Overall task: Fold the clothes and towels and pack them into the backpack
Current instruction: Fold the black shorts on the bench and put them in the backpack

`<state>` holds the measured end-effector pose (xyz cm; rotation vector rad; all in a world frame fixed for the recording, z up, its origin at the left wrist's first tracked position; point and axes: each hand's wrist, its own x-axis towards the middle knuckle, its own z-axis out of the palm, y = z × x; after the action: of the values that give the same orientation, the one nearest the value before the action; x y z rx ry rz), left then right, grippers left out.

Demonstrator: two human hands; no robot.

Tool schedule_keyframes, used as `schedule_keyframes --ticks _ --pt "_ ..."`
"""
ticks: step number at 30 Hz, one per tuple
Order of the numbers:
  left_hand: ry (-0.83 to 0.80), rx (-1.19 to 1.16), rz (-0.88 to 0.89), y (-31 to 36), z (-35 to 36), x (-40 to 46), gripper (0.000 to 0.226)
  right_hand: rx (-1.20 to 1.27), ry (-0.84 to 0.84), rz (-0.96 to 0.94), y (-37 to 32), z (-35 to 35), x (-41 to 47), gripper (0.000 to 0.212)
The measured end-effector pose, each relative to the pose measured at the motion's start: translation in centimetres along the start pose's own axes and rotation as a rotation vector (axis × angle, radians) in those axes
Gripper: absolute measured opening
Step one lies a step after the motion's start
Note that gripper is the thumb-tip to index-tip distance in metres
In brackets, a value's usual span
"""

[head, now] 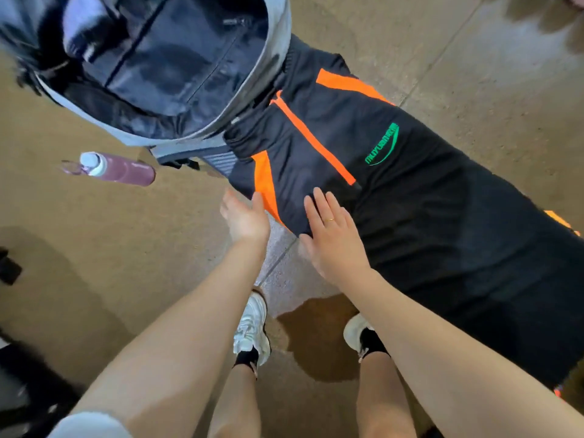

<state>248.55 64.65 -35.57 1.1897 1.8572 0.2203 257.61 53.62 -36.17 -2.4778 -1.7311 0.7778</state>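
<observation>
Black jacket (410, 216) beside the backpack (177, 67) — right hand (331, 238) flat on it, left hand (245, 218) open at its edge.

Open floor on our left, cloth and bag ahead.

Left of our left hand (245, 218) we have bare floor (104, 235), broken only by a bottle (118, 168) lying just beyond it. Straight past our fingertips the open backpack (164, 74) blocks the way, its rim overlapping the jacket (410, 216). Under and right of our right hand (331, 238) the jacket covers the ground; our shoes (252, 324) stand below our wrists.
</observation>
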Motion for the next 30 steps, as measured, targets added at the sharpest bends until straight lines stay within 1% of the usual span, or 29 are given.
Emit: schedule_keyframes --ticks 2,3,5,6,8,10,12,14,15,18,21,23,24,25,27,30 --pt "-0.019 -0.070 -0.076 -0.1 0.4 1.4 0.062 -0.060 -0.012 0.011 -0.3 0.8 0.0 0.063" --pt "-0.036 -0.105 -0.108 -0.4 0.7 1.7 0.053 -0.087 -0.018 0.008 -0.3 1.1 -0.1 0.064" --pt "-0.068 -0.212 -0.142 -1.0 1.0 2.2 0.022 -0.103 -0.060 0.003 -0.3 1.2 -0.3 0.067" --pt "-0.083 -0.253 -0.130 -1.3 1.0 2.1 0.023 -0.103 -0.076 0.010 -0.2 1.3 -0.3 0.067" --pt "-0.111 -0.250 -0.068 -1.8 0.3 1.9 0.034 -0.125 -0.078 0.021 -0.4 1.0 -0.2 0.067" --pt "-0.090 -0.261 0.043 -2.4 -1.0 1.8 0.037 -0.139 -0.073 0.029 -0.9 0.4 -0.1 0.066" --pt "-0.096 -0.232 0.181 -3.3 -2.4 2.3 0.039 -0.105 -0.141 0.073 -1.5 -0.1 0.2 0.071" --pt "-0.174 -0.200 0.255 -3.9 -3.4 3.0 0.039 -0.061 -0.123 0.107 -2.2 -0.5 0.4 0.071" --pt "-0.214 -0.202 0.263 -4.1 -3.8 3.3 0.036 -0.066 -0.082 0.100 -2.4 -0.6 0.6 0.069" --pt "-0.306 -0.258 0.231 -4.4 -4.0 4.3 0.034 -0.151 0.026 0.096 -2.5 -0.3 1.1 0.063" --pt "-0.430 -0.320 0.171 -4.9 -4.1 4.6 0.027 -0.174 0.077 0.105 -2.5 0.1 1.3 0.064" --pt "-0.539 -0.358 0.105 -5.8 -4.1 4.8 0.028 -0.186 0.074 0.099 -2.5 0.7 0.9 0.067" --pt "-0.599 -0.348 0.098 -6.3 -4.1 4.8 0.022 -0.188 0.068 0.097 -2.5 0.9 0.7 0.069" --pt "-0.655 -0.309 0.103 -6.8 -4.3 4.7 0.017 -0.180 0.066 0.095 -2.4 1.0 0.6 0.071" --pt "-0.750 -0.240 0.109 -7.5 -4.9 4.5 0.019 -0.160 0.070 0.096 -2.4 1.1 0.6 0.072" --pt "-0.810 -0.202 0.123 -8.5 -6.2 4.0 0.007 -0.158 0.063 0.106 -2.7 1.0 0.6 0.074"
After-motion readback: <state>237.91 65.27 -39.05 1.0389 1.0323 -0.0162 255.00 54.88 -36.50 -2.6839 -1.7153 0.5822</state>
